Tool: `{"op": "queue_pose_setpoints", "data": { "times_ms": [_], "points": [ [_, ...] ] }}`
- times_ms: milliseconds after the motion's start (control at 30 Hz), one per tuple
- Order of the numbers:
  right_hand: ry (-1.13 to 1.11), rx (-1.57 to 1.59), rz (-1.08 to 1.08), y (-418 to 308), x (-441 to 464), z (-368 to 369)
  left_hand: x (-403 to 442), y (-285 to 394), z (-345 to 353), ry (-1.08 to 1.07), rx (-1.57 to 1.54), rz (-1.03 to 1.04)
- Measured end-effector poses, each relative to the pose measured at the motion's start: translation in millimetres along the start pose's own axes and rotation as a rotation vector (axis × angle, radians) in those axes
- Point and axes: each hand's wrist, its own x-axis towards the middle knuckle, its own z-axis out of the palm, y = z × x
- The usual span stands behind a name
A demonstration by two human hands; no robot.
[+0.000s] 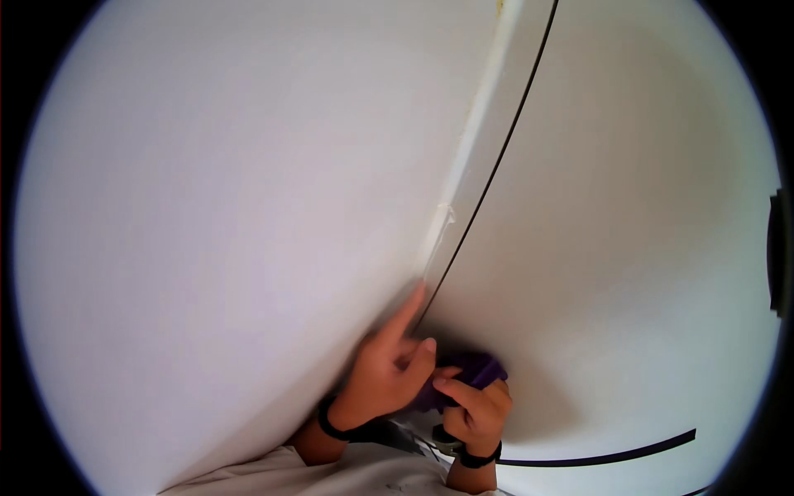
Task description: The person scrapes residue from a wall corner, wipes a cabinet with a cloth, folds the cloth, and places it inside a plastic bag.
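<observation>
The dark purple object [481, 369], whose full shape is hidden by the hands, is in the lower middle of the frame. The right hand [477, 411] has its fingers bent and closed on this object, with the thumb pointing to the left. The left hand [382, 372] is just beside, at its left; the index finger is stretched upward and its tip is at the lower end of the long white strip [471, 149]. The other fingers of this hand are bent, and I cannot tell if they grip something. The strip climbs to the top of the frame, between two smooth pale panels, and a thin ragged piece [449, 214] is on it near the middle. A narrow black line [501, 157] runs at its right. A curved black band [612, 460] lies at the lower right, and a dark block [777, 252] is at the right edge.
</observation>
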Motion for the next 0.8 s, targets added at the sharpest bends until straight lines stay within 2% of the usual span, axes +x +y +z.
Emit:
{"op": "queue_pose_setpoints", "data": {
  "times_ms": [133,400,600,733,800],
  "points": [
    [-0.004,0.014,0.010,4.0,-0.8,4.5,5.5,-6.5,-2.6,-0.018,-0.055,-0.044],
    [-0.085,-0.007,0.035,11.9,-7.7,-31.5,3.1,2.6,25.7,-0.041,-0.107,-0.072],
    [-0.031,0.134,-0.017,13.3,4.9,-21.0,6.6,0.9,20.0,-0.119,-0.129,-0.130],
    [-0.058,0.049,0.005,17.3,-5.5,-28.9,8.3,-3.7,27.4,-0.142,-0.121,-0.151],
    [-0.079,-0.022,0.024,18.6,-10.3,-31.1,6.1,-17.4,31.9,-0.122,-0.058,-0.079]
  ]
}}
